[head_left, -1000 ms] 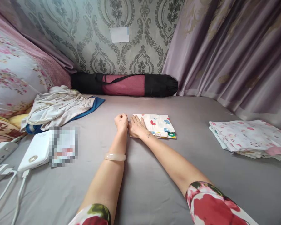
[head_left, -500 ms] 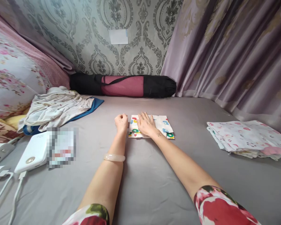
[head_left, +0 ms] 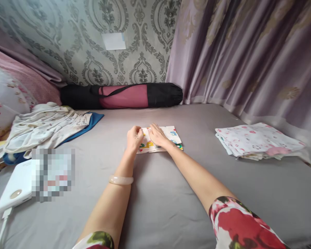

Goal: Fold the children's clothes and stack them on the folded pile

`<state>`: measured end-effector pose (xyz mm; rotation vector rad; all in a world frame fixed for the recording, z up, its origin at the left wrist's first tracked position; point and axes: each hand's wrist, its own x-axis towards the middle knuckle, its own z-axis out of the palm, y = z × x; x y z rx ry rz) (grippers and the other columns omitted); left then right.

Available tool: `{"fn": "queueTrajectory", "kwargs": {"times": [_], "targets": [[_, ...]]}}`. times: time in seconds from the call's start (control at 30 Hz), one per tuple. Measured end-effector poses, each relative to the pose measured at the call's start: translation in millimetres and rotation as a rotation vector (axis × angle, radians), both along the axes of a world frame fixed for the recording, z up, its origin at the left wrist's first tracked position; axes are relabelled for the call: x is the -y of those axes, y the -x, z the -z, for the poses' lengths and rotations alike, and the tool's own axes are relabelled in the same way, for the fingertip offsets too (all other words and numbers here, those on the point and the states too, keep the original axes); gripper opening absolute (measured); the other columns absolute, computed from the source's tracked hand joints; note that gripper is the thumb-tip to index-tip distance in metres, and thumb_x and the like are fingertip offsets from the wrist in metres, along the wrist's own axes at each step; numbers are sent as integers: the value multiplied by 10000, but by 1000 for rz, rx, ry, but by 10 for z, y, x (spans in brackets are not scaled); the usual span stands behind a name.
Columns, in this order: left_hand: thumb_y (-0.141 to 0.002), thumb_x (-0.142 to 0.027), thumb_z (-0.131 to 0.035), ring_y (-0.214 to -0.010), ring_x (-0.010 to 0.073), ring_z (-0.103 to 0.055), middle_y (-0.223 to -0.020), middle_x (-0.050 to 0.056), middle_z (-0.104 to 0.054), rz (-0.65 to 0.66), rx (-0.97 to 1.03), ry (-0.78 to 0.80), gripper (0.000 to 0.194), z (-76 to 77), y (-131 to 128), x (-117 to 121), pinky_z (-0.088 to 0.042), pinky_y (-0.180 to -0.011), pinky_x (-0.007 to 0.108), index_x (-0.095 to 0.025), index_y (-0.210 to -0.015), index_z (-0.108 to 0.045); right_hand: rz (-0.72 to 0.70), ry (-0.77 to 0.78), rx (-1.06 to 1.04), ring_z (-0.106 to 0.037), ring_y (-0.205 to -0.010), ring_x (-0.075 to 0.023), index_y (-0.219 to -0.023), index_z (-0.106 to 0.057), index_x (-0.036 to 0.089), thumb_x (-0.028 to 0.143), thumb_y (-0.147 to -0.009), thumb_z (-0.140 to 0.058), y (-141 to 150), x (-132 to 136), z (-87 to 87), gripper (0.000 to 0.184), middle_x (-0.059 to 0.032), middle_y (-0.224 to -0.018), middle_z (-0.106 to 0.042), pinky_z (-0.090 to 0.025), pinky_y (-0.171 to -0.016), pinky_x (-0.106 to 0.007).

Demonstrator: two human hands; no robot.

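A small folded cloth, white with colourful printed figures, lies on the grey bed sheet ahead of me. My right hand rests flat on its top, palm down with the fingers stretched out. At the cloth's left edge is my left hand, its fingers curled and the thumb pinched against that edge. A pale bangle circles my left wrist area. The underside of the left fingers is hidden.
A folded cloth stack with pink prints lies to the right. On the left are a crumpled cloth, a white power bank with a cable, and a blurred packet. A rolled mat bag lies along the wall.
My left hand has come in from beside the cloth to its left edge and closed there. The right hand stays flat on top. The view has turned slightly to the right.
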<state>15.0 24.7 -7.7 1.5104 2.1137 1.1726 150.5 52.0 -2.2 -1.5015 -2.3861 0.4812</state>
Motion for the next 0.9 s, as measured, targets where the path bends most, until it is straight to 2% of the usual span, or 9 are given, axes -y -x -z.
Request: {"fn": "queueTrajectory", "kwargs": {"times": [0.17, 0.3, 0.4, 0.5, 0.73, 0.9], "targets": [[-867, -245, -463, -1011, 227, -625, -1084, 101, -695, 154, -267, 28, 324, 57, -123, 28, -454, -885, 315, -176, -1149, -608, 59, -74, 105, -112, -1476, -235, -1491, -321, 97, 299, -984, -235, -337, 24, -87, 553, -132, -1595, -207, -57, -1180, -468], [-906, -284, -442, -1141, 248, -573, -1197, 137, -646, 278, -434, 108, 370, 105, -171, 83, -424, -967, 344, -156, -1240, -540, 47, -34, 171, -120, -1475, -243, -1506, -307, 133, 380, -1000, -208, -428, 91, -5, 572, -121, -1595, -211, -64, -1176, -489], [-933, -333, -418, -1317, 280, -436, -1386, 147, -526, 306, -524, 166, 390, 140, -186, 119, -322, -1089, 422, -162, -1272, -509, 46, -34, 187, -139, -1471, -241, -1518, -283, 147, 395, -1006, -174, -411, 116, 78, 579, -114, -1586, -244, -67, -1174, -494], [-954, -363, -370, -1380, 280, -359, -1469, 127, -445, 297, -544, 208, 391, 164, -185, 136, -274, -1121, 461, -194, -1284, -497, 40, -40, 189, -143, -1469, -245, -1519, -283, 154, 402, -1006, -165, -399, 109, 121, 583, -108, -1586, -247, -72, -1172, -503], [-960, -366, -348, -1390, 257, -338, -1469, 114, -441, 306, -559, 205, 380, 150, -165, 149, -286, -1110, 443, -222, -1280, -495, 44, -81, 174, -161, -1466, -245, -1506, -315, 160, 400, -1001, -190, -422, 83, 148, 573, -121, -1576, -269, -83, -1172, -490], [-964, -342, -330, -1366, 241, -361, -1437, 102, -470, 316, -557, 212, 360, 116, -153, 160, -299, -1092, 434, -239, -1264, -497, 66, 34, 170, -136, -1472, -253, -1515, -275, 106, 371, -989, -223, -502, 15, 55, 591, -145, -1593, -205, -103, -1179, -455]]}}
